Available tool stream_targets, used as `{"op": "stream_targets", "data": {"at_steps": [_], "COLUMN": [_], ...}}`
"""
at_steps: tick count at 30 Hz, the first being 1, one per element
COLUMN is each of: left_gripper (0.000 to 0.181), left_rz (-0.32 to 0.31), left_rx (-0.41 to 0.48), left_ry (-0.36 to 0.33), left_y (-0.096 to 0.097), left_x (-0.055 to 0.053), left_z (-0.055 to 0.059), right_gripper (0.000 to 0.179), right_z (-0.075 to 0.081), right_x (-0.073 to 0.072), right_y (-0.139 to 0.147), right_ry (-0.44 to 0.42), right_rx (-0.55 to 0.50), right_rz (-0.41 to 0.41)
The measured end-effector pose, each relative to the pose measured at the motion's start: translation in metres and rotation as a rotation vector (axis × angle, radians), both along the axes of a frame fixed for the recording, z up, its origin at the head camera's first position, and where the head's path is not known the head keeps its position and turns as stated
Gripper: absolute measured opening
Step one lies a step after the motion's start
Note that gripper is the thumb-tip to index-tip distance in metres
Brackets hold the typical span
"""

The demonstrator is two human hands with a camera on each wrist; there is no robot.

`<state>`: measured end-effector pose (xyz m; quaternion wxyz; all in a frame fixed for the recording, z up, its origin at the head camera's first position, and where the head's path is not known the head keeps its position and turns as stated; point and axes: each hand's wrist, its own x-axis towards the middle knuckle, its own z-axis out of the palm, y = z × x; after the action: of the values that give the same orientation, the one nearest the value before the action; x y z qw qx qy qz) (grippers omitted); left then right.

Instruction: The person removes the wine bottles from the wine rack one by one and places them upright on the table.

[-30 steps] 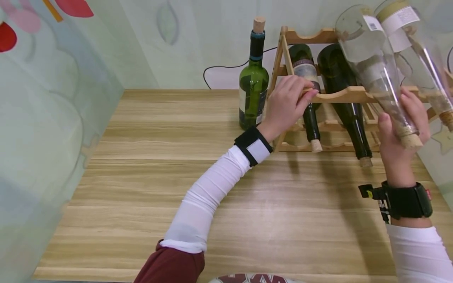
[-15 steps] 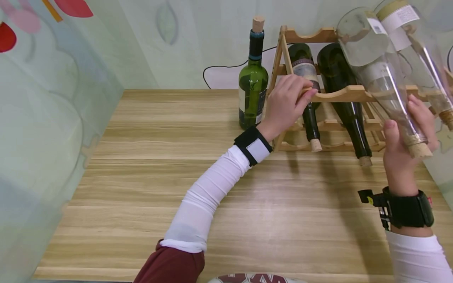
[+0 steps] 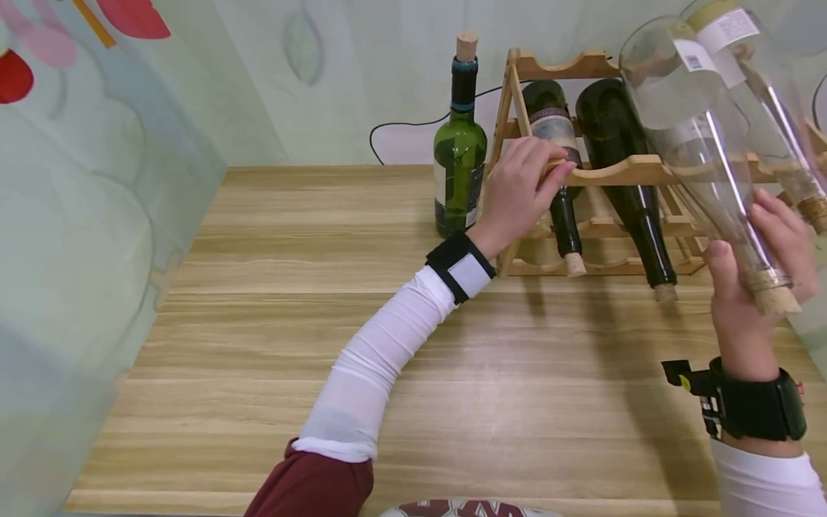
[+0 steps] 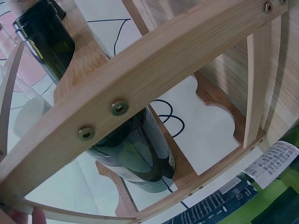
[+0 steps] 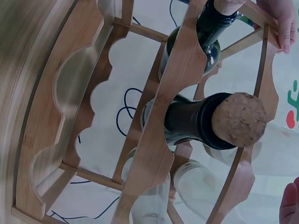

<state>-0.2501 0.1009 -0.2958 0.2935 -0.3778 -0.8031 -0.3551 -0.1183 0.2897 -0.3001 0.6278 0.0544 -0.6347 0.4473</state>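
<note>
My left hand pinches the left end of the upper front rail of a wooden wine rack. A clear glass wine bottle slants across the rack's right part, cork end toward me. Its neck lies between the thumb and fingers of my right hand, which holds it. Beside it a second clear bottle slopes the same way. Two dark corked bottles lie in the rack: a labelled bottle and a wider bottle. In the right wrist view, only fingertips of my right hand show.
An upright green corked bottle stands just left of the rack. The wood-grain table extends left and front. Patterned walls close in the back and sides; a thin black cable runs behind the rack.
My right hand has moved down and to the right, toward me, and the clear bottle has slid the same way with it. My left hand has kept its place on the rail.
</note>
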Motion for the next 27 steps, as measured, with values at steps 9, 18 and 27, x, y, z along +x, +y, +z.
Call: {"op": "stream_targets", "data": {"at_steps": [9,18,27], "left_gripper": [0.021,0.021,0.021], "left_rz": [0.0,-0.003,0.003], "left_rx": [-0.001,0.001,0.001], "left_ry": [0.002,0.004,0.012], "left_y": [0.0,-0.001,-0.002], "left_x": [-0.001,-0.001,-0.002], "left_z": [0.0,0.0,-0.001], "right_gripper": [0.053,0.049,0.047], "right_z": [-0.004,-0.003,-0.001], "right_x": [0.011,0.026,0.035], "right_y": [0.004,-0.003,-0.009], "right_ry": [-0.012,-0.029,-0.019], "right_rx": [0.058,0.099,0.151], "right_rz": [-0.003,0.015,-0.05]}}
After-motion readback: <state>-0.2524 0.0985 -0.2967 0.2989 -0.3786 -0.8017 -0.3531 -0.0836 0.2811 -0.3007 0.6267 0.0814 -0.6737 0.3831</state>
